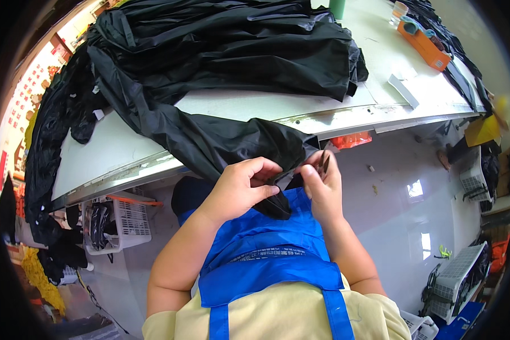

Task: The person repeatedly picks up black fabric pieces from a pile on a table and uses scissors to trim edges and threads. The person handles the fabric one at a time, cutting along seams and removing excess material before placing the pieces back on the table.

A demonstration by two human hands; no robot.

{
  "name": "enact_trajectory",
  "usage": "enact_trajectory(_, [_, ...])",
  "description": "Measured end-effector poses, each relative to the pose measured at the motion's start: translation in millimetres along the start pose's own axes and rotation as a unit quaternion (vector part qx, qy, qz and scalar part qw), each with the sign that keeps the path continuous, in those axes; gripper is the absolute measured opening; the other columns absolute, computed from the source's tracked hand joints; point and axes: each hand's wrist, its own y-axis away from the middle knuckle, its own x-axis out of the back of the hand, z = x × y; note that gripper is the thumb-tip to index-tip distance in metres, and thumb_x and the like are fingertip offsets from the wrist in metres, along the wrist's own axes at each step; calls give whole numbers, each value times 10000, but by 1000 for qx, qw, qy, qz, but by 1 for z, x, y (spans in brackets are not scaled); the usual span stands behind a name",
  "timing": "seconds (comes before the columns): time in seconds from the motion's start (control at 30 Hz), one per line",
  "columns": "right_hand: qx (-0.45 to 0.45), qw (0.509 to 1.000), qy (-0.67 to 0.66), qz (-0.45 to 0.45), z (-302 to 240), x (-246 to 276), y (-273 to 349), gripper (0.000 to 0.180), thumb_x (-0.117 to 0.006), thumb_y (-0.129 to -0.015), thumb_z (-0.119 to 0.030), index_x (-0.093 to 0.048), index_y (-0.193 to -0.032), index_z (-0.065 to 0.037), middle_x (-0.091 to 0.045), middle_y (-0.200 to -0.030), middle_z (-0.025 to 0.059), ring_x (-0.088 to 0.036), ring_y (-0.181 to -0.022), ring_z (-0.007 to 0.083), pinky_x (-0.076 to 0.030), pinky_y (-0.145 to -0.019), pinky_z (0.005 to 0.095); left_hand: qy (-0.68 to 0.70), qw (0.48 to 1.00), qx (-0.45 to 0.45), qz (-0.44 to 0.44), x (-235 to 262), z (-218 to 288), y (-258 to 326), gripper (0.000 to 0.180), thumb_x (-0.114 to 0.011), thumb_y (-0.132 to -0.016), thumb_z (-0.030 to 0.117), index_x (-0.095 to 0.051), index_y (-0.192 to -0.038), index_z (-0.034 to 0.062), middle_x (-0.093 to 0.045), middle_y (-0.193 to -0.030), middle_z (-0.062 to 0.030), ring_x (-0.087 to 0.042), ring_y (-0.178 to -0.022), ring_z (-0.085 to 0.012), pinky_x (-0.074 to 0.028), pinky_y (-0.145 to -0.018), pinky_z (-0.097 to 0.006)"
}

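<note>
Trimming at the hem of a black garment, frame centre.

The left hand pinches a fold of the black garment, fingers pressed together on the cloth; the right hand grips small thread snips, fingers closed around them. Judged step: clipping a loose end, which calls for taut cloth and a steady blade. The garment trails up onto the white table, upper frame. White baskets stand lower left; nothing blocks the hands.

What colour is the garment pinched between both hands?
Black; the garment shows clearly in the head view, gripped by the left hand and right hand.
</note>
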Motion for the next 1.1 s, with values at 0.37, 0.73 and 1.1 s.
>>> enact_trajectory(0.37, [20,997,78,8,-18,-19,-7,514,-616,-795,57,-357,-1224,-58,-542,-780,11,-457,-627,18,-375,-562,155,134,990,29,17,14,13,18,350,-777,-743,25,-594,-1041,22,-476,-742,59,-466,-692,-22,-414,-653,-158])
enact_trajectory(0.73, [-8,972,217,-92,-33,13,-23,356,-509,-782,134,-524,-1097,-31,-480,-789,-45,-400,-687,-3,-328,-606,149,235,963,-50,122,25,8,12,62,-608,-910,55,-573,-956,32,-580,-833,32,-492,-738,-5,-393,-687,-155])
enact_trajectory(1.1, [-55,994,-57,-74,-22,24,-20,415,-567,-847,64,-398,-1204,-64,-589,-835,38,-430,-557,26,-325,-477,148,164,976,-91,111,37,25,27,341,-466,-831,-73,-557,-1159,-42,-594,-1127,-79,-547,-1048,-112,-401,-942,-245])
